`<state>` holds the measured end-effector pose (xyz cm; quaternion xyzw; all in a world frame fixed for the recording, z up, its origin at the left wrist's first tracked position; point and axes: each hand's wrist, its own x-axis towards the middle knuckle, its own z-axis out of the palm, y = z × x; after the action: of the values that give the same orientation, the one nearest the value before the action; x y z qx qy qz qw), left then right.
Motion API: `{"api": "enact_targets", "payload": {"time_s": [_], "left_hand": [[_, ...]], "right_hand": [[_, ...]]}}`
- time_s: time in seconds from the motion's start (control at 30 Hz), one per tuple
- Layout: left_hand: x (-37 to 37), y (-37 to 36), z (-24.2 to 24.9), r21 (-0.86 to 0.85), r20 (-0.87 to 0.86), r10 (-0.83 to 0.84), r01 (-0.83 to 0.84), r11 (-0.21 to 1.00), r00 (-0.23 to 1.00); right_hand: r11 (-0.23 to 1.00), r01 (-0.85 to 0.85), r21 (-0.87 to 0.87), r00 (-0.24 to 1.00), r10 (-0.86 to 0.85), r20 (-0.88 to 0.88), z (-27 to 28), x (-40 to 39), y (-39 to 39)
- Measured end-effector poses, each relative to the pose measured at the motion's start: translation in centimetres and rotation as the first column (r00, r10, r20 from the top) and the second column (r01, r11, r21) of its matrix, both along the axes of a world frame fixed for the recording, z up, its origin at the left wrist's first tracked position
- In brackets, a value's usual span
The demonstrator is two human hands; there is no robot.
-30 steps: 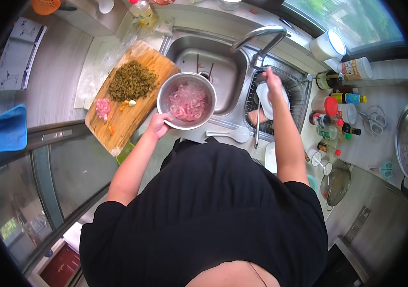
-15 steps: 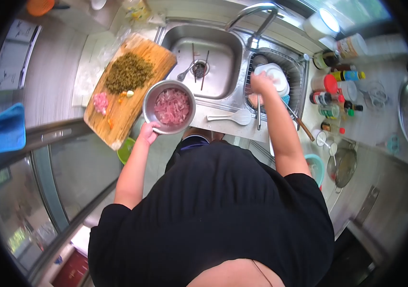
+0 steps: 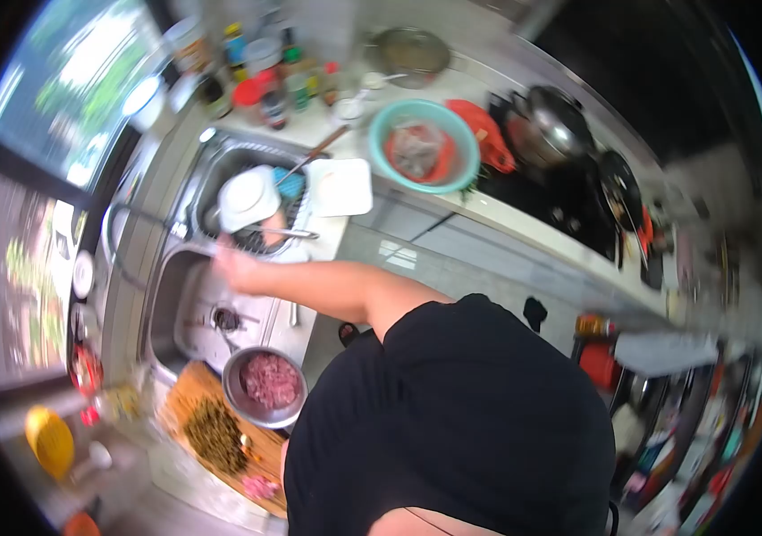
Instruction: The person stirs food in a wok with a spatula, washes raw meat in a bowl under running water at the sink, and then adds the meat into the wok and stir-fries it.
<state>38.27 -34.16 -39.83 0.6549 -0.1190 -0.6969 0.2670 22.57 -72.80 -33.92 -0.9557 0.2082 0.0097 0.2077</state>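
Observation:
My right hand is over the divider between the two sink basins, blurred by motion; its fingers cannot be made out. Beside it, white dishes lie in the rack basin. A metal bowl of sliced raw meat stands by the sink's edge, overlapping the wooden cutting board. Chopped dark greens and a small pink heap of minced meat lie on that board. My left hand is hidden behind the bowl and my shirt; only a sliver of skin shows at the board's edge.
The sink holds a spoon and thin sticks. A white tray and a turquoise basin with a bag are on the counter. Bottles stand behind. A pot is on the stove at upper right.
The view has turned toward the stove side, bringing the turquoise basin and pot into sight. My right hand has moved away from the white dishes toward the sink divider. My left hand has gone out of sight.

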Motion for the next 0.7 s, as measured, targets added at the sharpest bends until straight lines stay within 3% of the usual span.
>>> {"api": "enact_targets", "payload": {"time_s": [0.03,0.07,0.1,0.13,0.17,0.2,0.27,0.3,0.33,0.37,0.43,0.47,0.5,0.57,0.63,0.67,0.7], "left_hand": [[0.4,-0.9,0.6,0.003,0.007,-0.104,0.104,0.995,0.995],[0.7,-2.2,1.0,-0.003,0.011,-0.211,0.211,0.978,0.977],[0.8,-3.5,1.3,-0.009,0.012,-0.313,0.313,0.95,0.95],[0.8,-4.9,1.8,-0.018,0.014,-0.403,0.403,0.915,0.915],[0.7,-6.2,2.2,-0.03,0.019,-0.486,0.486,0.873,0.874],[0.4,-7.5,2.7,-0.049,0.026,-0.561,0.561,0.826,0.828],[-0.3,-10.0,3.9,-0.099,0.048,-0.682,0.683,0.724,0.73],[-1.1,-11.4,4.4,-0.133,0.061,-0.725,0.725,0.675,0.686],[-2.2,-12.7,5.0,-0.172,0.083,-0.755,0.755,0.632,0.651],[-3.4,-14.0,5.6,-0.215,0.111,-0.773,0.774,0.595,0.625],[-7.5,-16.0,7.1,-0.3,0.197,-0.772,0.787,0.54,0.605],[-9.1,-16.6,7.0,-0.348,0.26,-0.746,0.78,0.52,0.613],[-13.3,-16.9,11.6,-0.304,0.264,-0.736,0.778,0.549,0.623],[-16.8,-16.6,12.5,-0.306,0.221,-0.714,0.742,0.596,0.664],[-19.4,-15.7,11.8,-0.329,0.25,-0.713,0.75,0.574,0.656],[-19.8,-15.0,10.1,-0.346,0.243,-0.711,0.744,0.572,0.66],[-20.2,-14.2,8.3,-0.36,0.239,-0.707,0.737,0.572,0.665]], "right_hand": [[0.904,-0.37,-0.212,0.882,0.414,0.224,-5.6,-1.6,-0.3],[0.965,-0.148,0.215,0.987,0.132,0.09,-0.1,-4.5,3.6],[0.922,0.023,0.386,0.954,-0.136,0.269,1.0,-7.8,6.2],[0.899,0.048,0.436,0.92,-0.21,0.332,-2.1,-9.8,6.4],[0.93,0.113,0.35,0.942,-0.213,0.26,-4.3,-13.1,7.1],[0.907,0.197,0.373,0.963,-0.25,0.1,-4.8,-17.1,8.2],[0.85,0.425,0.313,0.904,-0.417,-0.093,-3.0,-25.1,12.5],[0.807,0.503,0.309,0.851,-0.525,-0.017,-6.3,-28.5,14.4],[0.713,0.6,0.363,0.796,-0.58,-0.177,-5.2,-31.8,16.8],[0.688,0.634,0.353,0.767,-0.616,-0.179,-7.8,-35.2,19.2],[0.52,0.765,0.38,0.642,-0.666,-0.38,-6.1,-40.6,24.3],[0.458,0.798,0.393,0.598,-0.68,-0.423,-6.1,-43.0,26.6],[0.396,0.825,0.403,0.557,-0.688,-0.465,-6.6,-45.5,28.9],[0.415,0.829,0.374,0.551,-0.722,-0.419,-8.4,-51.1,33.3],[-0.118,0.832,0.542,0.209,-0.839,-0.503,-4.7,-58.3,35.7],[-0.192,0.708,0.68,-0.028,-0.969,-0.244,-6.1,-63.8,37.9],[-0.346,0.813,0.467,-0.279,-0.937,-0.209,-0.5,-67.0,38.6]]}}
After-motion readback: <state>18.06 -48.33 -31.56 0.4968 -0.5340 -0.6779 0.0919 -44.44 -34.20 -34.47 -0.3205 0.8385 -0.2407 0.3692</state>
